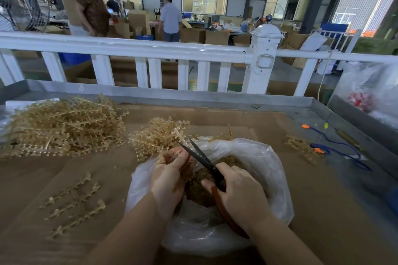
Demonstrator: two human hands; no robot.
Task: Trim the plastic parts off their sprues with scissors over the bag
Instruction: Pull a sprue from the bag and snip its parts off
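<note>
- R hand grips the scissors by their orange-brown handles, fingers curled round them; black blades part open, tips pointing up-left.
- L hand pinches a tan sprue w/ fingers curled, just beside the blade tips, above the bag's left edge.
- Clear plastic bag lies open on the cardboard-covered table, under both hands; a heap of cut tan parts inside it.
- Small pile of uncut sprues just behind the L hand; big pile at far left.
- Loose sprue strips lie on the cardboard at near left; a few more to the right.
- Blue cord w/ orange ends at right; white railing behind table.
</note>
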